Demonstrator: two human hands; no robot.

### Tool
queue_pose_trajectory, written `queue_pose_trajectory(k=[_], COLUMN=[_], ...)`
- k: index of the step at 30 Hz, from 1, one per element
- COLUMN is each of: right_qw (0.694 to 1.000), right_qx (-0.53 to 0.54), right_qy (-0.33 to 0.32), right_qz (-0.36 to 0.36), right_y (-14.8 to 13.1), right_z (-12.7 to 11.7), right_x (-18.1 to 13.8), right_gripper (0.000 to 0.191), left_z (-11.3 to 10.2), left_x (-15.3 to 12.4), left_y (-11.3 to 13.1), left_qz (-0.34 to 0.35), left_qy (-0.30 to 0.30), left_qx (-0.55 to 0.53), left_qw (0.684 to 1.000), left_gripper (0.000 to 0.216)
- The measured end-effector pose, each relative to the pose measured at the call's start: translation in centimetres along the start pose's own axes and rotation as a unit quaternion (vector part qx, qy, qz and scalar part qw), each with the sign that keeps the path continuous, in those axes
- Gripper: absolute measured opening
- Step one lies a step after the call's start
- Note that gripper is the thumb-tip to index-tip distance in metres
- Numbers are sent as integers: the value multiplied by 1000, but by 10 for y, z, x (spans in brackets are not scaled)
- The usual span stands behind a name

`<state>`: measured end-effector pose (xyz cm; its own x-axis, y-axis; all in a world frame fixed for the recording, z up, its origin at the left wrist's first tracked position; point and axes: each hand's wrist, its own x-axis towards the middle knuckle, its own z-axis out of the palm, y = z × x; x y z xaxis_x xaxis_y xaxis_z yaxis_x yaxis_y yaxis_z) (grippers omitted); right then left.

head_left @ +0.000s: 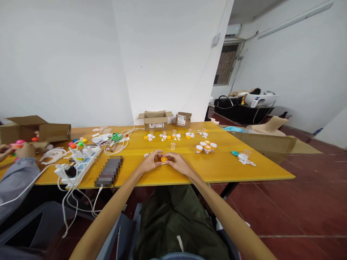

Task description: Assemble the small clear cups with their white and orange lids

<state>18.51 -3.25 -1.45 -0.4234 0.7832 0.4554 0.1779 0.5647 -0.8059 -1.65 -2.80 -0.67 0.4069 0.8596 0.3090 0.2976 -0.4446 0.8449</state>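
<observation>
My left hand (150,161) and my right hand (176,161) meet over the yellow table (217,168), fingers curled round a small orange cap (164,159) pinched between them. Just beyond the hands stands a small clear vial (172,146). Further back lie several orange caps and white parts (164,137) in a row. To the right stand capped white and orange vials (206,147).
Two open cardboard boxes (155,120) sit at the table's far edge. A power strip with white cables (78,160) and a dark phone (109,171) lie left. Another person's sleeve (16,180) is at the far left beside coloured balls. A teal piece (234,153) lies right.
</observation>
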Motion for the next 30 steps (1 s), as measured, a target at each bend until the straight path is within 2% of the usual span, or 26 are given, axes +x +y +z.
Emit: queue_pose_trajectory(k=[9, 30], right_qw=[998, 995], right_qx=[-49, -94], right_qy=[8, 6], right_qz=[-27, -29], right_y=[-7, -5], right_z=[-1, 0], right_x=[0, -1], right_gripper=[14, 16], left_z=[0, 0], left_x=[0, -1], left_y=[4, 5], left_qz=[-5, 4], left_qy=[-3, 1], left_qx=[8, 17], left_qw=[1000, 1000], left_gripper=[49, 45])
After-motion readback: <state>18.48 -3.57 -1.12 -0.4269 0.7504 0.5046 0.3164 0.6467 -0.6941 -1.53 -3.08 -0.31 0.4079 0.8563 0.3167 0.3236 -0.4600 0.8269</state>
